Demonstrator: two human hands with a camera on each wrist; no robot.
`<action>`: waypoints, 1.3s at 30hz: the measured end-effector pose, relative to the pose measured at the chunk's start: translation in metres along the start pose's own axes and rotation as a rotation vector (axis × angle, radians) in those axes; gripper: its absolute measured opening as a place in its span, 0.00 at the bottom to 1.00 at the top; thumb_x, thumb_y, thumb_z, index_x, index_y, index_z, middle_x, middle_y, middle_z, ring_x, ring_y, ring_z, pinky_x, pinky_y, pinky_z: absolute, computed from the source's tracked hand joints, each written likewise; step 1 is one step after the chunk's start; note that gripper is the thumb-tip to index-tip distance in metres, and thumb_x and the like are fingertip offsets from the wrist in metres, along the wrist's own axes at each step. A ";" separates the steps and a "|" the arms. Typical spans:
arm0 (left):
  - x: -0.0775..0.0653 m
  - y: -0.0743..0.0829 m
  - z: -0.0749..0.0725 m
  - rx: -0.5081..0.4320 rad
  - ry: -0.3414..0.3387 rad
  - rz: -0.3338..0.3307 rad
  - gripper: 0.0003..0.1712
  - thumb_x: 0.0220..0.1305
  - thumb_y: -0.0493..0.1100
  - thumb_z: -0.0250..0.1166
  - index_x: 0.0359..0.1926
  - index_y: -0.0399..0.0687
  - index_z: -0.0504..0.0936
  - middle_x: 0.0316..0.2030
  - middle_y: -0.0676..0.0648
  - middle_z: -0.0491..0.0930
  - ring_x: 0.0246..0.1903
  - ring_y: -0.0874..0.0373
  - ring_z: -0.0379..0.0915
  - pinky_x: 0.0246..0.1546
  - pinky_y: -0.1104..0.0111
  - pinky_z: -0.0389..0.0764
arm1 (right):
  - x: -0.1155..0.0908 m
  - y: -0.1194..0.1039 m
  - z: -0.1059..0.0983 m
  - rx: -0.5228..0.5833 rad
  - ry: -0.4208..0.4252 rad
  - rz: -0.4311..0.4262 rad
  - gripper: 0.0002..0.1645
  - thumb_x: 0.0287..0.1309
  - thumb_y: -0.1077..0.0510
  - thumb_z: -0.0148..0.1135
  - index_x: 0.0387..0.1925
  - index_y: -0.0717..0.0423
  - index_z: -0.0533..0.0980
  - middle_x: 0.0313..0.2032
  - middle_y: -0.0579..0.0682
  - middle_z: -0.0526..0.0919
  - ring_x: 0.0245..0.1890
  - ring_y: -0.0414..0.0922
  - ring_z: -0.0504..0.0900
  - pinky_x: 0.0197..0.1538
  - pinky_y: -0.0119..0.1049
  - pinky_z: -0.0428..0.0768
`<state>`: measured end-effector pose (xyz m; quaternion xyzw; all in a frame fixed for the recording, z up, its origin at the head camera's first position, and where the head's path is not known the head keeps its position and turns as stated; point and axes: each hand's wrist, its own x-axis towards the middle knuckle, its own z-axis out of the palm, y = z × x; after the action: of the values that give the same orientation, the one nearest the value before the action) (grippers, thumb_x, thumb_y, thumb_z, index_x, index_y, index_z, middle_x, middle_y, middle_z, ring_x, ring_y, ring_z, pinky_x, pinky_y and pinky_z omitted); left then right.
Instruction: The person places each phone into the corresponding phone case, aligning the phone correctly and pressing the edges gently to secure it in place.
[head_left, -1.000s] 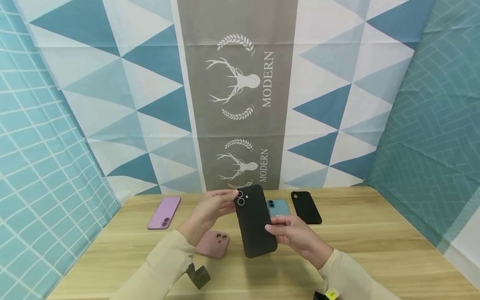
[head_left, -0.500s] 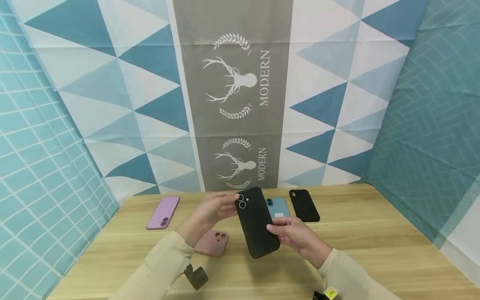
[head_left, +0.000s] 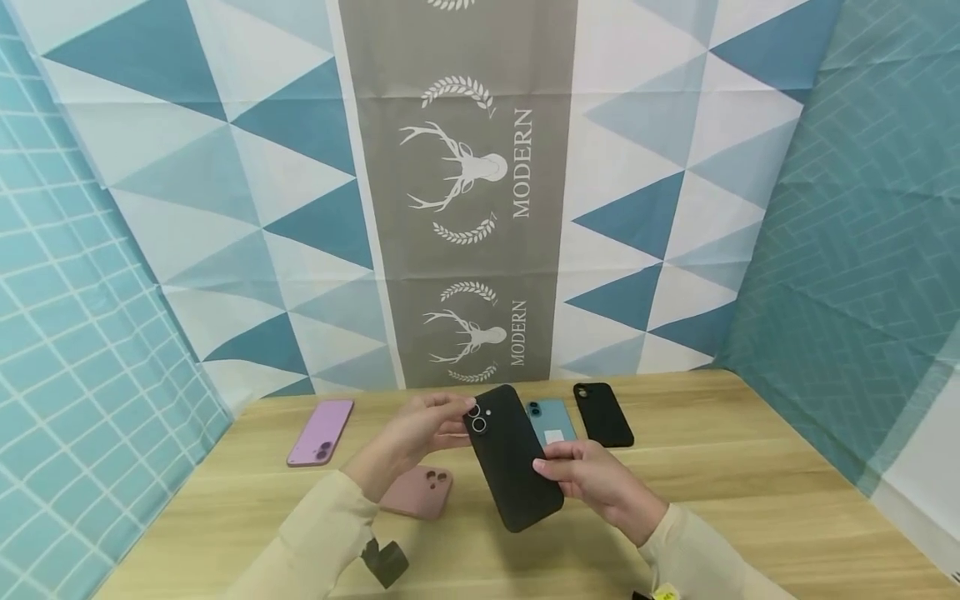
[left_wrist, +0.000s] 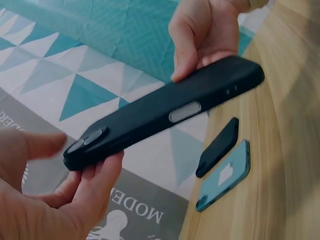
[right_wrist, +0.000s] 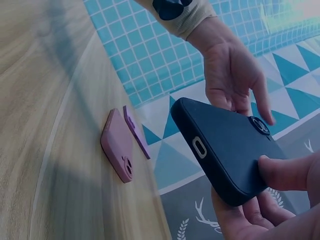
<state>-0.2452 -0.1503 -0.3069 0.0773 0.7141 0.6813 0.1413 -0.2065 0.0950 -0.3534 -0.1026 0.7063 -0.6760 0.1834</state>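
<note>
Both hands hold a phone in a matte black case (head_left: 512,467) above the wooden table, its back and two ringed lenses facing up. My left hand (head_left: 420,433) is at the camera corner; in the left wrist view its fingers (left_wrist: 95,190) lie under the phone, and the blurred thumb is right by the lenses. My right hand (head_left: 600,483) grips the lower right edge, thumb on the back and fingers (right_wrist: 250,212) beneath. An oval port opening (right_wrist: 199,147) shows in the case's bottom edge. Behind the held phone lies a blue phone (head_left: 550,417) with a white label, partly covered.
A black phone case (head_left: 603,415) lies right of the blue phone. A purple phone (head_left: 320,432) lies at the back left. Nearer, partly behind the left forearm, is a pink phone case (head_left: 417,493). Patterned cloth walls (head_left: 637,183) enclose the table (head_left: 712,467).
The held phone tilts a little more, its lower end swinging slightly right and its camera end slightly left and down. Both hands keep their places on it. The head view has shifted slightly.
</note>
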 end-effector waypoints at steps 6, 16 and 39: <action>-0.004 0.000 -0.002 0.024 0.004 0.033 0.14 0.66 0.40 0.61 0.45 0.33 0.73 0.35 0.50 0.77 0.35 0.61 0.76 0.49 0.64 0.85 | -0.003 -0.003 -0.001 -0.047 0.025 0.010 0.38 0.61 0.57 0.62 0.64 0.78 0.60 0.64 0.73 0.65 0.51 0.42 0.81 0.54 0.37 0.82; -0.005 -0.005 -0.003 0.002 -0.064 0.062 0.06 0.64 0.37 0.60 0.39 0.39 0.73 0.32 0.53 0.76 0.34 0.63 0.78 0.48 0.64 0.85 | -0.005 -0.002 -0.003 -0.048 0.026 0.032 0.38 0.60 0.57 0.63 0.63 0.77 0.61 0.65 0.73 0.63 0.54 0.45 0.80 0.59 0.41 0.80; -0.011 -0.005 -0.003 0.312 -0.175 -0.001 0.14 0.59 0.44 0.63 0.38 0.35 0.81 0.21 0.55 0.80 0.18 0.66 0.73 0.17 0.76 0.71 | 0.006 -0.014 -0.002 -0.412 -0.030 -0.146 0.17 0.57 0.58 0.66 0.45 0.65 0.81 0.36 0.53 0.85 0.35 0.37 0.80 0.40 0.32 0.81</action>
<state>-0.2348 -0.1568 -0.3109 0.1571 0.7961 0.5528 0.1896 -0.2141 0.0933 -0.3402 -0.1986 0.8173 -0.5274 0.1196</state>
